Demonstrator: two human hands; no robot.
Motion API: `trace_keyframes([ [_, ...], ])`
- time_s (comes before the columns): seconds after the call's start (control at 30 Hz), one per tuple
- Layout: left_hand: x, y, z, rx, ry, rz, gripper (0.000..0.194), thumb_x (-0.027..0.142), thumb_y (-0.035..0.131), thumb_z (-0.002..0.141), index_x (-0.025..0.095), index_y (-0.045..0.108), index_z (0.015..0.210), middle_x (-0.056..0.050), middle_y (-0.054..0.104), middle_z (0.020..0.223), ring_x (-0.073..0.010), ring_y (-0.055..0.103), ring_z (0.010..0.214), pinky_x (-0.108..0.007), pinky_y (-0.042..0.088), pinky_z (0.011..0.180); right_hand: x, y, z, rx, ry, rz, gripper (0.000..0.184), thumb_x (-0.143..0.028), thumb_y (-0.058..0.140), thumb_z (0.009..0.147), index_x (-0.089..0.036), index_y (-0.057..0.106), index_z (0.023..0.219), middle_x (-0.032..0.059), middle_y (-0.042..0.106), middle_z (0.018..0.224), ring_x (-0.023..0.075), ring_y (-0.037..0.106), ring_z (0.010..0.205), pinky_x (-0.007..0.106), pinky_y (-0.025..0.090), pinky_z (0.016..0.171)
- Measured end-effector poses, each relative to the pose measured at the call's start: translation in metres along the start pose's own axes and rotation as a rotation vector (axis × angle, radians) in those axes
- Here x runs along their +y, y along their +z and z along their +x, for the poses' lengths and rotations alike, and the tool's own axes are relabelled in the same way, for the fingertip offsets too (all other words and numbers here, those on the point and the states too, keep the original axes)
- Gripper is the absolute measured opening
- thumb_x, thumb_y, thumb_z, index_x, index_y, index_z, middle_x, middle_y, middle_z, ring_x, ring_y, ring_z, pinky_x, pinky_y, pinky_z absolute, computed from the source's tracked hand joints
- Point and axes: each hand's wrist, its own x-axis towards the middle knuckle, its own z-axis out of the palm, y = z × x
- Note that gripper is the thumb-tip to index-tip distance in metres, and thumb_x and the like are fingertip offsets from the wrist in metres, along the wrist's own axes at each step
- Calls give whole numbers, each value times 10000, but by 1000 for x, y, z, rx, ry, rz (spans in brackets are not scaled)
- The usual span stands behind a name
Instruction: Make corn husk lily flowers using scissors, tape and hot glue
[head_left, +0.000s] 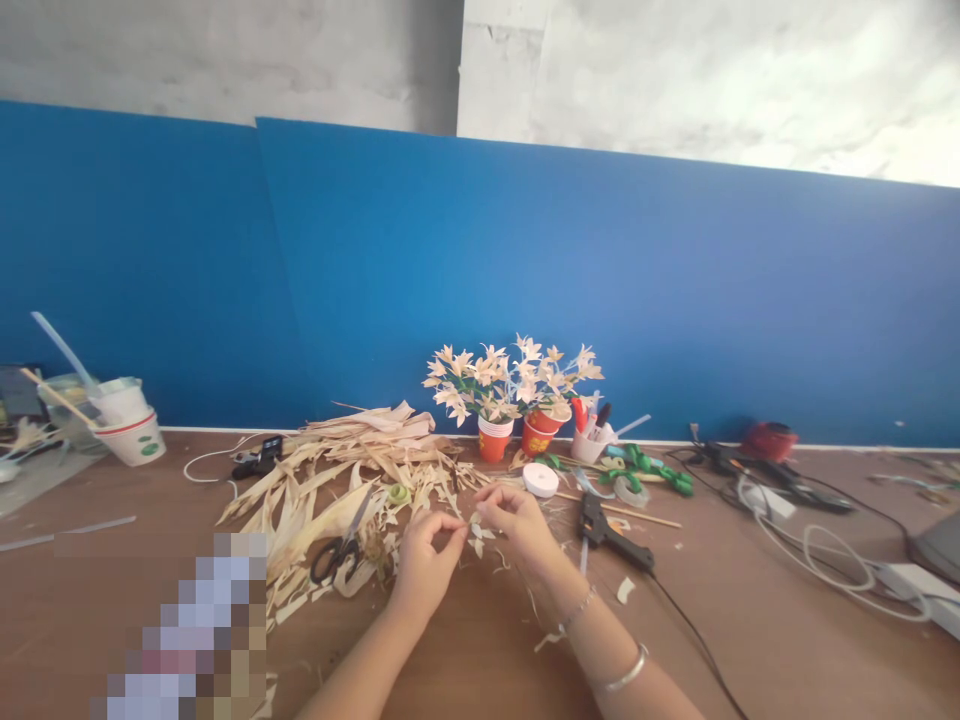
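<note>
Over the middle of the table, my left hand (431,557) pinches thumb and forefinger together. My right hand (517,518), with bracelets on the wrist, is closed in a similar pinch just beside it. The fingertips nearly meet around something small and pale that I cannot make out. Small pale petal-like pieces (480,541) show just below the fingertips. Left of my left hand, black-handled scissors (335,562) lie on a heap of dry corn husks (319,500). A white tape roll (541,480) sits beyond my right hand, and a black glue gun (613,535) lies to its right.
Husk flowers (487,375) stand in a red paper cup (494,440) and a tilted red cup (540,432) by the blue partition (600,260). A pen cup (590,443) and green pieces (656,468) lie right. Cables (817,560) cross the far right; a white cup (133,440) stands left.
</note>
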Motion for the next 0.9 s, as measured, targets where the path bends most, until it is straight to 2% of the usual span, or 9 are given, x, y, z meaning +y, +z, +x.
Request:
trace_keyframes([
  [0.17, 4, -1, -1, 27, 69, 63, 129, 204, 546, 760, 205, 611, 649, -15, 625, 703, -196, 583, 736, -343, 445, 732, 2, 0, 1, 7, -41, -43, 205, -281, 690, 623, -178, 558, 505, 38, 612, 829, 174, 529, 740, 278, 391, 664],
  [0.5, 7, -2, -3, 88, 240, 247, 130, 135, 551, 756, 209, 564, 649, 2, 640, 664, -192, 559, 724, -326, 381, 727, 9, 1, 4, -1, -70, -28, 247, -308, 699, 615, -178, 529, 491, 35, 606, 806, 161, 512, 702, 280, 377, 658],
  [0.8, 9, -3, -3, 101, 279, 318, 137, 134, 541, 768, 216, 568, 663, -4, 648, 670, -195, 565, 727, -336, 376, 729, 5, 1, 2, 4, 32, 36, 280, -336, 747, 586, -173, 540, 490, 44, 618, 872, 170, 534, 762, 274, 398, 687],
  [0.9, 9, -3, -4, 106, 280, 326, 137, 138, 541, 768, 217, 574, 661, -6, 648, 666, -194, 562, 718, -337, 378, 730, 3, 1, 1, -24, 103, 81, 270, -348, 755, 589, -169, 563, 528, 36, 628, 871, 140, 522, 696, 259, 400, 651],
])
